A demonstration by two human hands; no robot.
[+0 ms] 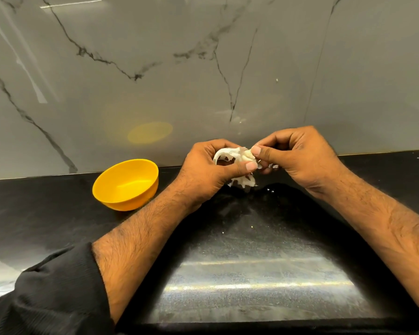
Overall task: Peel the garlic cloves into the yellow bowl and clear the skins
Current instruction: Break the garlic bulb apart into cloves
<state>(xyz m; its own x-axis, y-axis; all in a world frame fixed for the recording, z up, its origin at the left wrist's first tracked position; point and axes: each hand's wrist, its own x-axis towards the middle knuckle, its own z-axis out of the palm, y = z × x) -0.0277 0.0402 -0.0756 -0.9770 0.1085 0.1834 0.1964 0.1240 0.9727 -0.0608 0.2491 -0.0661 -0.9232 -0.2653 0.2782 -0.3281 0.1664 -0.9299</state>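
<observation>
Above the black countertop (264, 238), close to the marble-veined wall (155, 68), two bare hands meet around one garlic piece (243, 157) wrapped in white papery skin. The left hand (211, 169) curls around it from the left, thumb laid across the front and fingers bent behind, so the garlic sits between thumb and fingers. The right hand (298, 155) comes in from the right, thumb and forefinger pinched together on the skin at the garlic's upper right edge, the other fingers curled below. A ragged strip of loose skin (243, 182) hangs below the left thumb; whether it touches the counter I cannot tell. How many cloves lie inside the skin cannot be told. One yellow bowl (126, 184) stands on the counter to the left of the hands, apart from them, near the wall; nothing in it can be made out. A few small white flecks (271, 190) lie on the counter just below the hands. One black sleeve (58, 286) covers the left upper forearm.
</observation>
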